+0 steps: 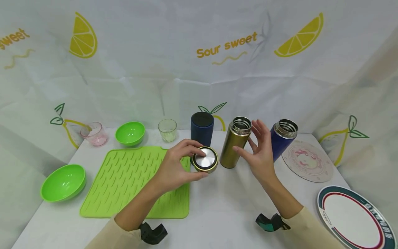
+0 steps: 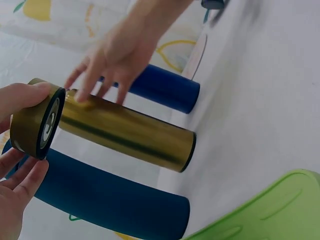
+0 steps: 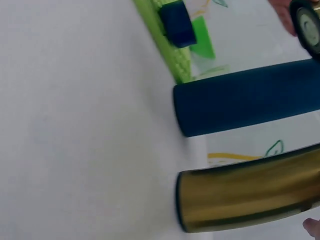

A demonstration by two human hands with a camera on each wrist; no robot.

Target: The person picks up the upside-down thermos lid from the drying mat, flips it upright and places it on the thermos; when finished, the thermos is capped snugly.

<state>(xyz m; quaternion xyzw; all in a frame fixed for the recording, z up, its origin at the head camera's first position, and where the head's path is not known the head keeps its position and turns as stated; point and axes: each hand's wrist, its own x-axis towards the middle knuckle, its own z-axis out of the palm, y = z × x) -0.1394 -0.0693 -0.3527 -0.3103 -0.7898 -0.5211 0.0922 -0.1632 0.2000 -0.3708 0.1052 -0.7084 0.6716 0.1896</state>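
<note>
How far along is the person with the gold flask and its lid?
Done: the gold flask stands open on the table, lid off. In hand: the left hand grips the gold lid beside it, while the right hand is open at the flask's neck. Left: the lid sits neither on the flask nor on the table.

"Sour sweet" is printed in yellow on the white backdrop cloth (image 1: 199, 69); a cut-off "weet" is seen at its left edge. Lettering on the striped plate rim (image 1: 377, 221) cannot be read.
</note>
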